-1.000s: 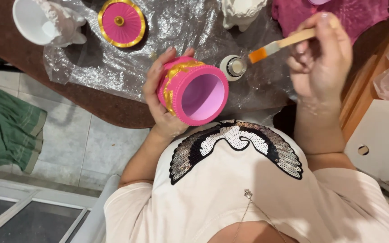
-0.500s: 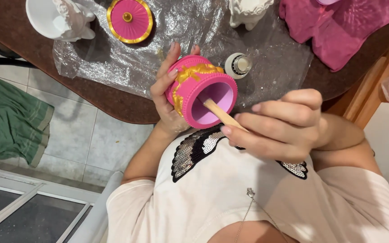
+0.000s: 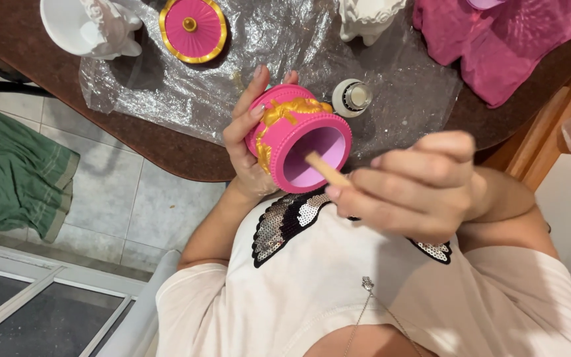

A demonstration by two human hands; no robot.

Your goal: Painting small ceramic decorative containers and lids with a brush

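Paint could smear the gold trim if the wooden brush handle (image 3: 325, 168), pinched in her right hand (image 3: 411, 185), slips inside the round pink pot (image 3: 297, 135) her left hand (image 3: 249, 142) clasps.

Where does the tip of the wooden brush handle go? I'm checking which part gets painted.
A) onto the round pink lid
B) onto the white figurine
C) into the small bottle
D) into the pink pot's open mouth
D: the brush handle in the right hand runs into the open mouth of the pink pot, which the left hand holds.
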